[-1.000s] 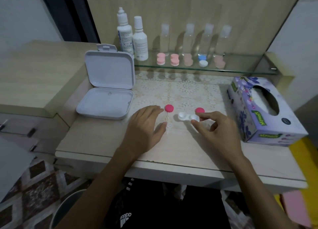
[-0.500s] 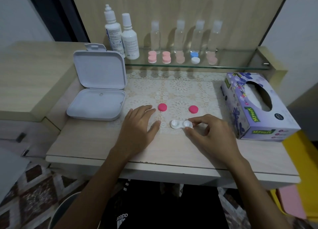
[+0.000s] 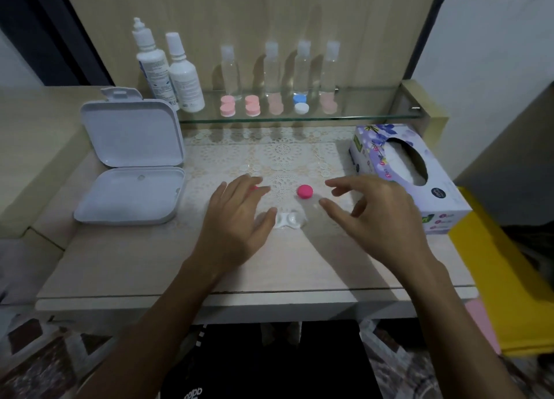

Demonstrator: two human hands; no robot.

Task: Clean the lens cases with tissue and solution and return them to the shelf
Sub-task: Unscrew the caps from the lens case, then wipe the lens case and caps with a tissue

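One white plastic twin-well lens case (image 3: 288,220) lies uncapped on the lace mat, long axis running left to right, between my hands. My left hand (image 3: 236,221) rests flat with its thumb just beside the case; my right hand (image 3: 374,215) hovers empty, fingers loosely spread, nearer the tissue box (image 3: 389,146). I count two pink round caps (image 3: 305,192), one half hidden, and six bottles behind.

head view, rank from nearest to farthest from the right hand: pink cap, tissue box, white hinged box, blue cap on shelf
From the right hand:
1. pink cap, just to its left; tissue box, just to its right: too close to call
2. blue cap, back on the shelf
3. white hinged box, far left
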